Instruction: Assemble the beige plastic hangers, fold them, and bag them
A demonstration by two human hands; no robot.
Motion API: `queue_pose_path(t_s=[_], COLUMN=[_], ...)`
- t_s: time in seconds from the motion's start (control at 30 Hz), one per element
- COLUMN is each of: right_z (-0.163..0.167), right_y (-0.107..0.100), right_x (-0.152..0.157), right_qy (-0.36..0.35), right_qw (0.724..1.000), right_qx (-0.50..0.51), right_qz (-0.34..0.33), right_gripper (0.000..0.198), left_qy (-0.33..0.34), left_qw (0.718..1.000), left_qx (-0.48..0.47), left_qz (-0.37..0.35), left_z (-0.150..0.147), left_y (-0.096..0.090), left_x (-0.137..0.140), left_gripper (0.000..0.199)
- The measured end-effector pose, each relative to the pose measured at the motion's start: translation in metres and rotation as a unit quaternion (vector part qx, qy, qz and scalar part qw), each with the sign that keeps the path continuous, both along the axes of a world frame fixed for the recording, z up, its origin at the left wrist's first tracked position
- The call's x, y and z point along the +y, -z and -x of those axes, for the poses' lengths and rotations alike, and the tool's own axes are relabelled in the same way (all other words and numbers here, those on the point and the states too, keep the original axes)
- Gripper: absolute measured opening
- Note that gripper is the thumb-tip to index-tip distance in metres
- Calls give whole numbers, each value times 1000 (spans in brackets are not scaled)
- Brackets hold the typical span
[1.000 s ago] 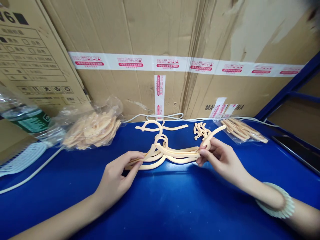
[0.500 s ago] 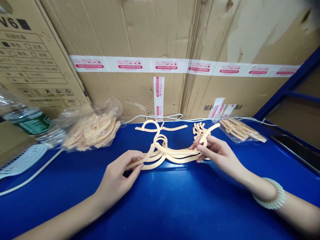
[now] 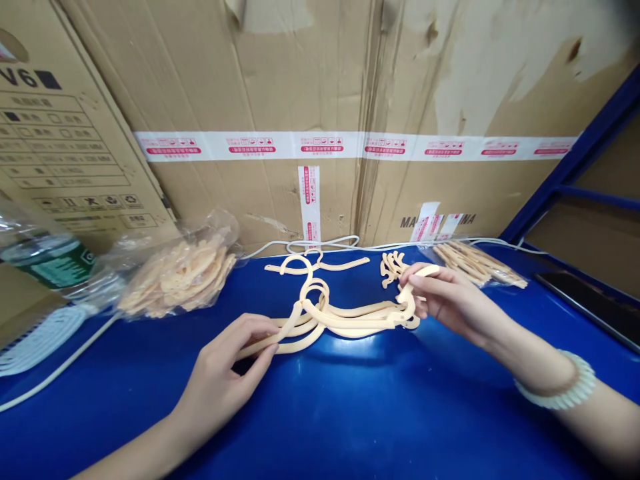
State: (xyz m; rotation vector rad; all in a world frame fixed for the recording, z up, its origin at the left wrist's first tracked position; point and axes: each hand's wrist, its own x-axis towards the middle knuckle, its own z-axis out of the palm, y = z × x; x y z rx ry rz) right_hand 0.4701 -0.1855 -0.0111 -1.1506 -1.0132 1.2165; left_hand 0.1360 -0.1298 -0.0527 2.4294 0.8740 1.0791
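A cream plastic clothes hanger (image 3: 350,319) lies over a few others like it, its round hook standing up toward the back. My left hand (image 3: 227,363) is closed on its left arm, thumb in front and fingers behind. At the right end, my right hand (image 3: 440,293) pinches a small curved cream piece (image 3: 409,299) against the tip of the hanger's right arm. Just behind that hand is a small pile of similar curved pieces (image 3: 391,267). Another hanger (image 3: 345,265) lies flat farther back.
Bagged cream parts (image 3: 177,273) lie at the left, near a green-labelled bottle (image 3: 53,263) and a white slotted object (image 3: 43,340). A bag of long pieces (image 3: 475,262) and a dark phone (image 3: 590,307) are at the right. Cardboard boxes (image 3: 260,87) stand behind the blue table (image 3: 320,427).
My right hand has shifted slightly right and turned, its fingers now gripping the upper part of the small curved piece. My left hand keeps its hold on the hanger. The view has tilted slightly.
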Motion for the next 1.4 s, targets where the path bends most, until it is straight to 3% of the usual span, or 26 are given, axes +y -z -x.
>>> queue_pose_path(t_s=[0.2, 0.63, 0.73, 0.83, 0.93, 1.1, 1.4], right_z=[-25, -23, -37, -48, -49, -41, -39], right_y=[-5, 0, -6, -11, -14, -11, -5], right_x=[9, 9, 9, 8, 5, 3, 6], right_qy=[-34, -91, -166, -244, -272, -274, -242], right_qw=[999, 993, 968, 916, 881, 878, 865], right_qx=[-26, -70, -187, -317, -387, -393, -435], right_qz=[29, 32, 24, -3, -24, -18, -67], right_gripper=[20, 25, 25, 24, 25, 34, 34], left_qy=[-3, 9, 23, 38, 55, 87, 119], left_qw=[999, 1000, 1000, 999, 997, 992, 984], left_qx=[-2, -11, 3, 17, 35, 61, 108], left_qz=[32, 3, -16, -34, -47, -70, -81], left_z=[3, -1, -1, -1, -2, -3, -3], left_y=[5, 1, 0, 0, 3, 5, 6], left_x=[3, -2, -5, -7, -9, -13, -16], left_gripper=[8, 9, 10, 11, 12, 15, 18])
